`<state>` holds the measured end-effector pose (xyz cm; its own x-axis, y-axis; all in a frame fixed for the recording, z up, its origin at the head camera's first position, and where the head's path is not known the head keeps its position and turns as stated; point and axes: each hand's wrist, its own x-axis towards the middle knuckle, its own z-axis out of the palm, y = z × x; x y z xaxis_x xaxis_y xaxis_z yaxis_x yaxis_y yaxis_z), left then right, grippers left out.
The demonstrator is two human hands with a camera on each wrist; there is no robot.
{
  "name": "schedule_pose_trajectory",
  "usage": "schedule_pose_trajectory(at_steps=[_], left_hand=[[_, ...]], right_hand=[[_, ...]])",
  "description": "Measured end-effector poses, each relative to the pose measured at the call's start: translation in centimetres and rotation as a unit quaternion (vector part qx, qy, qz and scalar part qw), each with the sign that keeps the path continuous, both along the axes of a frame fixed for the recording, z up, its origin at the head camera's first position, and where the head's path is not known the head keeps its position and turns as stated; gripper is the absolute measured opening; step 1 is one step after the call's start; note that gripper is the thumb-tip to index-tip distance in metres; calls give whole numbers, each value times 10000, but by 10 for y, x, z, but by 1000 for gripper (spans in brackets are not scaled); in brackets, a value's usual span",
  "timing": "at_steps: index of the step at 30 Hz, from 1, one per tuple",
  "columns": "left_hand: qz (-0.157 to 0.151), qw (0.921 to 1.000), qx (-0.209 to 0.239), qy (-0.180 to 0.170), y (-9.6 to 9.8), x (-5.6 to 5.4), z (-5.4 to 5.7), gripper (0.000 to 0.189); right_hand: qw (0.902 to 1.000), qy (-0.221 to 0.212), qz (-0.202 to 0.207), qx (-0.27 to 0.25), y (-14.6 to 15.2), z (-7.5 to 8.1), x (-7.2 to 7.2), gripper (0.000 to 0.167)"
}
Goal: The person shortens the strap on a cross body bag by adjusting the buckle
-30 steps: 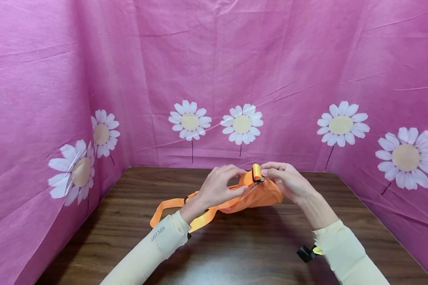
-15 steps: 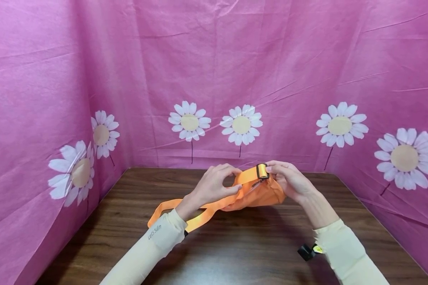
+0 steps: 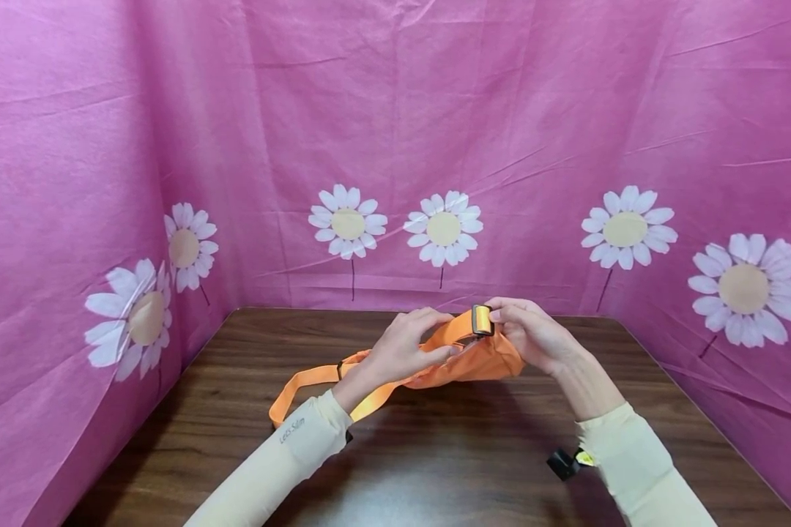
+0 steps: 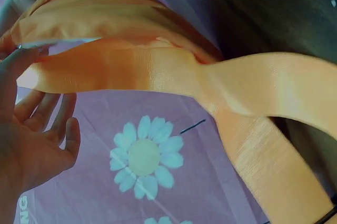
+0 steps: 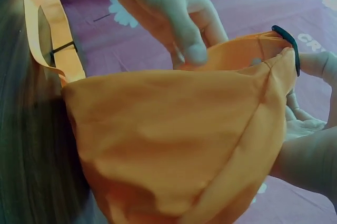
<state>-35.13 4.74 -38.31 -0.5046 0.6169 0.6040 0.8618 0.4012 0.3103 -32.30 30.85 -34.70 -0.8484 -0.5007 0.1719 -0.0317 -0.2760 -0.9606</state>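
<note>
An orange waist bag [image 3: 481, 362] is held up over the table, its pouch hanging between my two hands. My right hand [image 3: 537, 337] pinches the bag's right end, at the black strap buckle [image 3: 482, 320]. My left hand [image 3: 402, 348] holds the orange strap [image 4: 105, 69] beside the bag's upper edge, thumb on one side and fingers on the other. In the right wrist view the pouch [image 5: 168, 134] fills the middle, and the black buckle [image 5: 287, 45] stands at its upper right corner. The right fingertips are partly hidden behind the buckle and the pouch.
The strap's loose loop [image 3: 283, 402] trails left onto the dark wooden table [image 3: 435, 468], partly under my left forearm. A black and yellow-green strap end [image 3: 565, 463] shows by my right sleeve. A pink flowered cloth [image 3: 395, 132] encloses the table's back and sides.
The buckle has turned so its frame faces the camera, and sits slightly farther right than a second ago. My left hand shifted a little left, then back right. Both hands keep their hold.
</note>
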Motion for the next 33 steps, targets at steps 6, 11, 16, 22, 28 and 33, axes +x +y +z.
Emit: schedule_pose_trajectory(at_steps=[6, 11, 16, 22, 28, 33], left_hand=[[-285, 9986, 422, -127, -21, 0, 11, 45], [-309, 9991, 292, -89, -28, 1, 32, 43], [-407, 9986, 341, 8, -23, 1, 56, 40], [-519, 9963, 367, -576, -20, -7, 59, 47], [-265, 9920, 313, -1196, -45, -25, 33, 45], [280, 9877, 251, -1518, -82, -35, 4, 42]], right_hand=[[9948, -89, -535, 864, -15, 6, -4, 22], [9783, 165, -662, 1957, -29, 22, -8, 31], [9658, 544, -502, 2486, -32, 46, -13, 26], [9835, 272, -365, 1750, -16, 72, -16, 14], [9887, 493, -693, 1233, 12, 83, -17, 19], [9922, 239, -1109, 518, 40, 85, -17, 26]])
